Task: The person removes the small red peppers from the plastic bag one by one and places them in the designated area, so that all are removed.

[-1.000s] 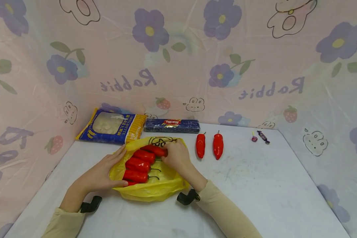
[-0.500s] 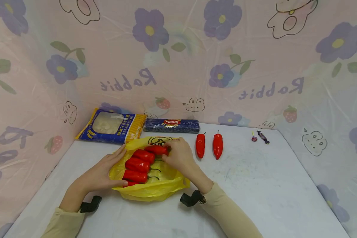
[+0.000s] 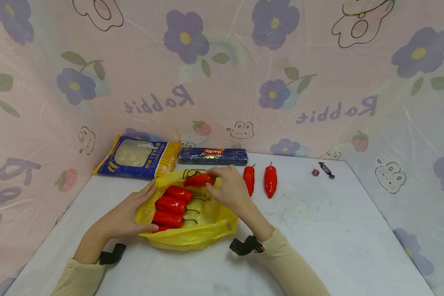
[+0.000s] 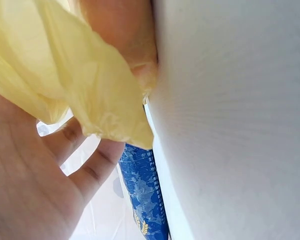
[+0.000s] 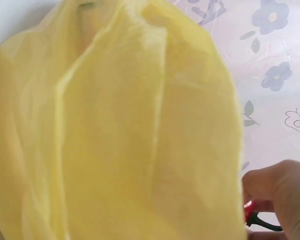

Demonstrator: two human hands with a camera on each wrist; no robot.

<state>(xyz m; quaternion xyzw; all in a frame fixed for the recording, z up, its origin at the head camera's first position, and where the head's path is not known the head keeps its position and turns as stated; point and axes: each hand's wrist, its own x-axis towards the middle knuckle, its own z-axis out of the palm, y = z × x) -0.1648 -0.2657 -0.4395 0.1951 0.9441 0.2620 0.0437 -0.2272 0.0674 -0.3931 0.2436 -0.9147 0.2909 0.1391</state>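
Note:
A yellow plastic bag (image 3: pixel 192 237) lies with its mouth spread, and several red peppers (image 3: pixel 171 204) rest side by side in it, green stems pointing right. My right hand (image 3: pixel 232 190) pinches one red pepper (image 3: pixel 199 180) by its stem end, above the bag's far side. In the right wrist view the bag (image 5: pixel 115 125) hides most of that pepper; a bit of red and its green stem (image 5: pixel 265 224) show by the fingers. My left hand (image 3: pixel 123 216) rests against the bag's left rim, fingers extended and thumb apart; the left wrist view shows the bag (image 4: pixel 100 90) beside its fingers.
Two more red peppers (image 3: pixel 270 181) lie on the white table (image 3: pixel 318 230) right of the bag. Behind it are a blue-and-yellow orecchiette packet (image 3: pixel 133 158) and a blue spaghetti pack (image 3: pixel 212 156). A lollipop (image 3: pixel 315 171) and a wrapped candy (image 3: pixel 326 170) lie far right.
My right hand has risen a little and shifted right, lifting the pinched pepper away from the others in the bag. The left hand has stayed in place.

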